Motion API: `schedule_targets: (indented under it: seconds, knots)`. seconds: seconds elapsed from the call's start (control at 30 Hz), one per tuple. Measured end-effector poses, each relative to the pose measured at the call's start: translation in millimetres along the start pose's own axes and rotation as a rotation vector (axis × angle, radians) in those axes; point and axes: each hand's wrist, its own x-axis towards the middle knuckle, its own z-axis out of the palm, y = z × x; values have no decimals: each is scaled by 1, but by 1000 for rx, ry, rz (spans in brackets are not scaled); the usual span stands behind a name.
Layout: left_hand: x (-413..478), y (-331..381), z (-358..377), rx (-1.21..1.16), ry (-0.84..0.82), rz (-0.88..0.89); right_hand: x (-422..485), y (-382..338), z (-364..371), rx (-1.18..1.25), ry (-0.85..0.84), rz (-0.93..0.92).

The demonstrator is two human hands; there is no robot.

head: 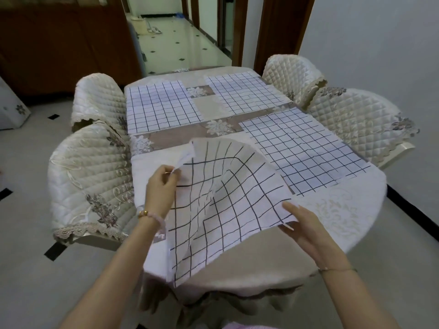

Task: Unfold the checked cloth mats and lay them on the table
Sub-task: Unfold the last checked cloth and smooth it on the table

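A white checked cloth mat (225, 205) hangs half unfolded above the near end of the table (332, 210), its far part billowing upward and its near corner drooping over the table edge. My left hand (161, 186) pinches the mat's left edge. My right hand (306, 226) holds the mat's right corner between thumb and fingers. Three more checked mats lie flat on the table: one at the far left (161, 105), one at the far right (244, 93), one at the right middle (306, 150).
Quilted cream chairs stand at both sides: two on the left (90, 176) (99, 98) and two on the right (356, 119) (292, 74). A beige floral tablecloth covers the table. A doorway and tiled hallway (180, 41) lie beyond the far end.
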Motion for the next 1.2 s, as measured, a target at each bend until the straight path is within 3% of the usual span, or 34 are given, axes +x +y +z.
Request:
schedule_targets:
  seconds: [0.23,0.37,0.5,0.63,0.87,1.03,1.2]
  knots:
    - [15,15,-87,-53,312,-67,20,-41,16,67,48,-187]
    - [-2,27,-142,-34,533,-73,17,-72,58,-193,93,-347]
    - [-47,28,-200,19,708,-24,17,-85,126,-286,-68,-463]
    - [-104,11,-264,21,860,-97,8,-73,199,-388,-288,-506]
    - [-211,-49,-365,60,1048,-275,-37,1,326,-532,-592,-473]
    - [-269,-106,-428,62,1141,-427,-79,78,397,-655,-651,-465]
    - [-312,-159,-485,23,1098,-592,-114,153,444,-763,-675,-459]
